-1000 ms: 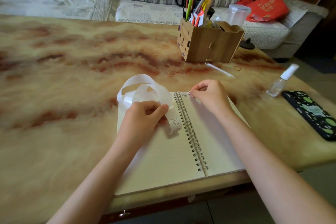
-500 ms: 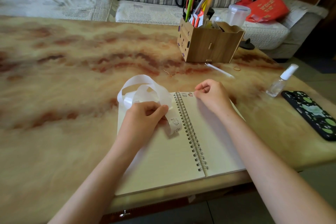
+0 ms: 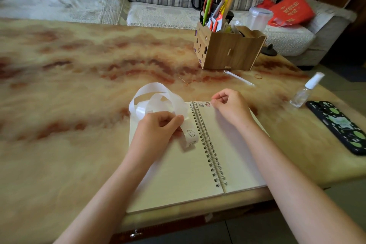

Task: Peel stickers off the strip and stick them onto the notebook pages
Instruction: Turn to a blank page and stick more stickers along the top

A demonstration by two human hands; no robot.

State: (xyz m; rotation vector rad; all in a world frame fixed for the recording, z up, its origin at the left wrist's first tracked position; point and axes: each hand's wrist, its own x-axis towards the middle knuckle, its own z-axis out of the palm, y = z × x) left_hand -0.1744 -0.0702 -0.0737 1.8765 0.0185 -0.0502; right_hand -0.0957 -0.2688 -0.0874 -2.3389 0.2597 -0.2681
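Two small picture stickers [image 3: 201, 104] are seen stuck at the top of the right page of the open cream spiral notebook [image 3: 235, 156] on the marbled worktop [image 3: 79, 89]. The long shiny white paper strip [image 3: 178, 104] is looped over the left page and pinched by the fingers of the left hand [image 3: 158, 130]. The fingers of the right hand [image 3: 230, 106] are curled in, with nothing seen in them. The strip is likely light, floppy and slippery, so it is best held flat beside the next sticker.
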